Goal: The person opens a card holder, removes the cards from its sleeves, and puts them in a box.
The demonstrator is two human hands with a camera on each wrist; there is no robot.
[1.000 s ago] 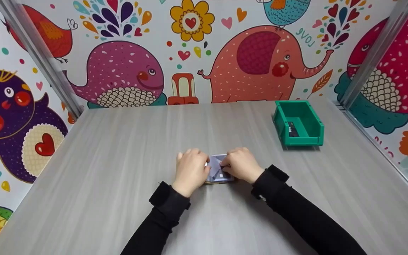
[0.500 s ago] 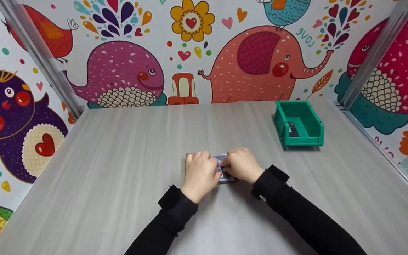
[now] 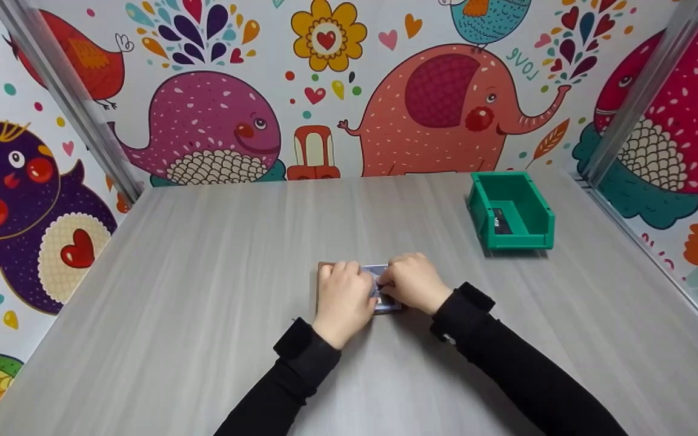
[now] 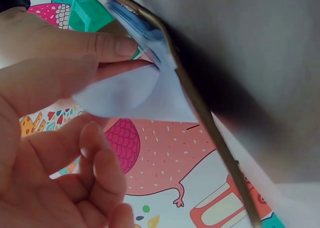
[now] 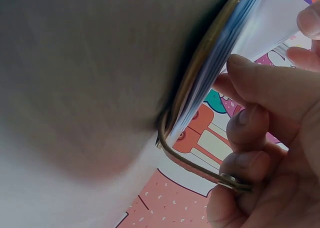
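Your left hand (image 3: pixel 344 295) and right hand (image 3: pixel 411 282) meet over the small notebook (image 3: pixel 381 289) lying flat on the table (image 3: pixel 203 290), near its middle. Left fingers (image 4: pixel 107 44) pinch a pale blue page (image 4: pixel 132 95) curling up off the stack. Right fingers (image 5: pixel 260 123) curl around the notebook's brown edge, gripping it.

A: Head view is evenly lit and sharp, only soft shadows under the green bin (image 3: pixel 510 210) and the sleeves. The wall posts bow near the edges, wide lens.

B: Both wrist views are rough, though: the table (image 4: pixel 260 63) is a dark, blurry smear up close.
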